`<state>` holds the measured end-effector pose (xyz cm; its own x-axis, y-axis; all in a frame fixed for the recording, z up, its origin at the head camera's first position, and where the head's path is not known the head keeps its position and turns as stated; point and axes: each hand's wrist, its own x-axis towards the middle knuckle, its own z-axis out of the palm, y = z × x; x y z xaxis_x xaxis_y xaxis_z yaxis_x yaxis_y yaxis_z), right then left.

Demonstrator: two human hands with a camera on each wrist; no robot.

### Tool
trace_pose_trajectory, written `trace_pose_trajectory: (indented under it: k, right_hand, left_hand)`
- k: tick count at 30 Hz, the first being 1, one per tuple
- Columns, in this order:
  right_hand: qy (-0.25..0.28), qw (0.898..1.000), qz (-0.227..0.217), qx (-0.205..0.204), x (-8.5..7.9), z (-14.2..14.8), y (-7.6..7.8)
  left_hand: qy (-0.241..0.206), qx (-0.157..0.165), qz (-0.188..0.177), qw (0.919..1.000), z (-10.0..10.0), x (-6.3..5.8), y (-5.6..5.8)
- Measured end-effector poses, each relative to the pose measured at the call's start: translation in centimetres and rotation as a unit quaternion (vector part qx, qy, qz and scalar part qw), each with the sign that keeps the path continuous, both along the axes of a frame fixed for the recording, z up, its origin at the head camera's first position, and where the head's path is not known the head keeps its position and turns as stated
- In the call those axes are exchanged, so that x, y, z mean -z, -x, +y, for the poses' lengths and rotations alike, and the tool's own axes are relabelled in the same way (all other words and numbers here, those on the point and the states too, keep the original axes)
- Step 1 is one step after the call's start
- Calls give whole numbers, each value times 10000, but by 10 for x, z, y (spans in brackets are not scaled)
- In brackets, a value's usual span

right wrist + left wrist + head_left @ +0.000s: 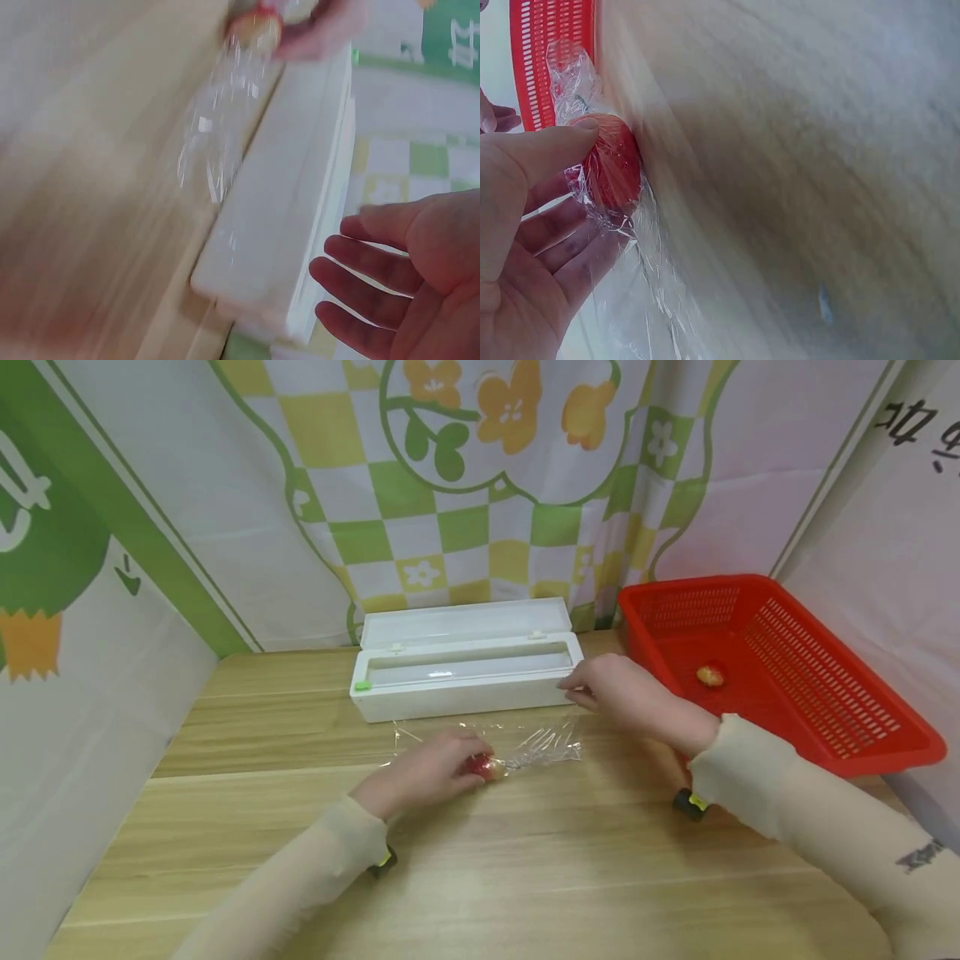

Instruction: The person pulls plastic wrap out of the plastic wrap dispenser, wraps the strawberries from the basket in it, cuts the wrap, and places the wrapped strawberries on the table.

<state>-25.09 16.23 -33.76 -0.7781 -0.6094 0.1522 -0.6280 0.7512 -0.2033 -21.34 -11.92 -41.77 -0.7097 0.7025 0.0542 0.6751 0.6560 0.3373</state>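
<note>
Two hands: left (429, 770) pinches wrapped fruit (615, 169), right (633, 697) is spread; only head view shows another fruit (709, 675).

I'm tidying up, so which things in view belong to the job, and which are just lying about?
Likely in the job:
red-and-yellow fruit, held by the left hand
clear film around it
white box, near the right hand
red basket holding a second fruit

Seemingly just surroundings:
patterned curtain
wooden table

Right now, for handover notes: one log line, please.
Left hand: gripping film-wrapped fruit; right hand: near white film dispenser; red basket: second fruit
</note>
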Motion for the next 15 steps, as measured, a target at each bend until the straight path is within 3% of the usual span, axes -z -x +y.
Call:
trace_pose_trajectory:
  k: [8, 15]
  right_hand:
    - [129, 9979, -101, -632, 16, -27, -36]
    - [449, 9960, -107, -761, 47, -42, -49]
  left_hand:
    - [-27, 106, -49, 9999, 3, -2, -5]
    - [-200, -83, -226, 9995, 2, -2, -9]
